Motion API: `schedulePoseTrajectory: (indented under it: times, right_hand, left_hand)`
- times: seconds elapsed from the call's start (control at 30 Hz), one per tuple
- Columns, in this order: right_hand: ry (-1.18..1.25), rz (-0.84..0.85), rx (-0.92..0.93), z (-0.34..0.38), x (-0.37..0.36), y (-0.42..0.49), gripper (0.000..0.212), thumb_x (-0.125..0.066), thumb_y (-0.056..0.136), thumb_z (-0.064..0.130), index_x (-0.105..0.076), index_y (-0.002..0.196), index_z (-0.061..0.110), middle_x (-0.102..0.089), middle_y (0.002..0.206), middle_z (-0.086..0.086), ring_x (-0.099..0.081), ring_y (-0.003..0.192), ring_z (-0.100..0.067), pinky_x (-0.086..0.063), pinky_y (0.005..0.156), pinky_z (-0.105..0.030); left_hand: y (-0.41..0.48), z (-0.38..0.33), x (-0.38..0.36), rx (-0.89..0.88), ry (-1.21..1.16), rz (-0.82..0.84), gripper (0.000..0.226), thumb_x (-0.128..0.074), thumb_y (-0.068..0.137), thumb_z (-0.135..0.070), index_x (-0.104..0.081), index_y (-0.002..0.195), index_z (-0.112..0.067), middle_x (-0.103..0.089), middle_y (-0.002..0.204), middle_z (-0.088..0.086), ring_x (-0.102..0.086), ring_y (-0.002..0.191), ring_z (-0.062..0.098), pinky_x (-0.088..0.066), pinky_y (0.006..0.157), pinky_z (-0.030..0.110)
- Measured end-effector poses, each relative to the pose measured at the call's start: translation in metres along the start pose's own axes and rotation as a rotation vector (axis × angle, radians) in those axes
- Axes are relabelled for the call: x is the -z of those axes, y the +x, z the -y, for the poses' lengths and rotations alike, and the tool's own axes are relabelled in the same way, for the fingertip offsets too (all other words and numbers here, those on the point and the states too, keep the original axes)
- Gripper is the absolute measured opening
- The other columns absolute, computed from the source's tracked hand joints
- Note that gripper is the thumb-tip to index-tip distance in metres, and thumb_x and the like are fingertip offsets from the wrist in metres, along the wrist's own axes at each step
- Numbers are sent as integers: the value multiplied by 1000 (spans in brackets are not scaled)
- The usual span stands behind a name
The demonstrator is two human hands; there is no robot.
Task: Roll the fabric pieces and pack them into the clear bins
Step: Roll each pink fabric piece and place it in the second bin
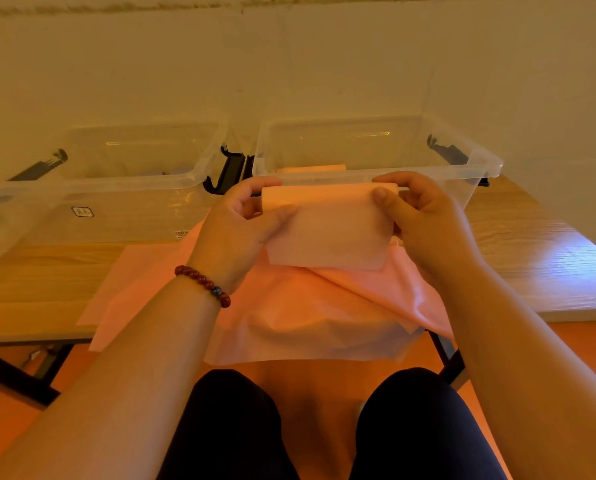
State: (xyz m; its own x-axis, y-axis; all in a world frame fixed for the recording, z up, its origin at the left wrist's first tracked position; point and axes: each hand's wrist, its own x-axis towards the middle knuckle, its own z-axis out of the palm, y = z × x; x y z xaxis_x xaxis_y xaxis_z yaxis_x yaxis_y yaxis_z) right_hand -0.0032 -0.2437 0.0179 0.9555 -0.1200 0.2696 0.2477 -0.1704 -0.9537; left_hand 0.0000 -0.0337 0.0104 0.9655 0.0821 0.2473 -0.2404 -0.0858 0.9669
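Note:
I hold a pale pink fabric piece (327, 233) in the air in front of the right clear bin (476, 168). Its top edge is rolled into a tube and the loose end hangs down. My left hand (241, 230) grips the roll's left end, thumb on the front. My right hand (424, 216) pinches the right end. Below lies a pile of pink fabric pieces (289, 313), draped over the table's front edge. A rolled pink piece (312, 169) lies inside the right bin. The left clear bin (123, 188) stands beside it.
The bins sit side by side on a wooden table (538, 258) against a pale wall. Black lid clips (230, 168) hang between the bins and at their outer ends. My knees (324, 427) are under the table's front edge, above an orange floor.

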Motion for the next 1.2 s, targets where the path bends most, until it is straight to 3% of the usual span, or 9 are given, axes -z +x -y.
schedulePoseTrajectory:
  times: [0.17, 0.33, 0.5, 0.6, 0.8, 0.9, 1.03, 1.13, 1.2]
  right_hand:
    - [-1, 85, 0, 2, 1, 0, 24, -68, 89, 12, -61, 106, 27, -64, 85, -8, -61, 76, -13, -55, 69, -29]
    - [-8, 36, -16, 3, -2, 0, 7, -68, 89, 22, -65, 95, 26, -65, 89, -12, -63, 83, -25, -53, 81, -52]
    - [38, -7, -41, 3, -2, 1, 2, -67, 90, 22, -68, 88, 21, -68, 85, -2, -63, 80, -16, -56, 80, -42]
    - [46, -1, -26, 2, -2, 2, 10, -64, 92, 23, -65, 103, 24, -62, 76, -5, -60, 71, -11, -53, 68, -30]
    - [-16, 77, -3, 3, -2, 2, 26, -73, 85, 15, -62, 104, 30, -66, 102, -9, -62, 79, -11, -52, 70, -32]
    - [-34, 37, -9, 7, -4, 2, 15, -72, 86, 23, -65, 99, 19, -67, 90, -13, -59, 75, -16, -50, 65, -39]
    - [-22, 42, -30, 5, -6, 2, 14, -67, 90, 31, -65, 90, 17, -67, 86, -10, -61, 80, -21, -52, 79, -56]
    - [34, 40, -15, 3, -6, 3, 10, -69, 89, 27, -66, 98, 25, -67, 85, -8, -62, 81, -17, -54, 80, -47]
    - [106, 84, -19, 2, -6, 2, 29, -72, 86, 17, -62, 105, 37, -69, 90, -8, -64, 85, -16, -54, 78, -39]
  left_hand:
    - [-4, -5, 0, -54, 5, -60, 17, -68, 85, -17, -62, 88, -32, -65, 87, -16, -62, 73, -12, -52, 63, 12]
    - [-2, -5, 2, -21, -20, -56, 22, -68, 86, -20, -60, 94, -39, -65, 97, -9, -64, 80, -3, -57, 73, 25]
    - [-2, -5, 2, -29, -24, 1, 30, -69, 84, -11, -61, 97, -37, -66, 106, -4, -65, 95, 9, -57, 80, 32]
    - [-1, -6, 2, -29, -9, -24, 20, -68, 86, -18, -63, 94, -36, -66, 104, -2, -64, 92, 9, -58, 79, 33]
    - [0, -8, 1, -43, -2, -62, 11, -66, 87, -20, -62, 90, -29, -66, 90, -11, -63, 73, -8, -54, 66, 15]
    - [0, -7, 3, -34, -26, -22, 21, -69, 84, -16, -61, 97, -31, -66, 101, -7, -64, 84, -2, -56, 74, 22]
    - [0, -8, 3, -28, -4, -31, 18, -69, 85, -20, -62, 95, -34, -66, 99, -5, -64, 82, 1, -58, 74, 29]
    - [-1, -7, 2, -24, 27, -55, 15, -68, 86, -26, -61, 93, -38, -64, 95, -6, -63, 81, 3, -58, 73, 31]
    - [-1, -6, 3, -21, 42, -68, 15, -67, 86, -28, -60, 94, -39, -63, 96, -5, -62, 84, 5, -58, 73, 31]
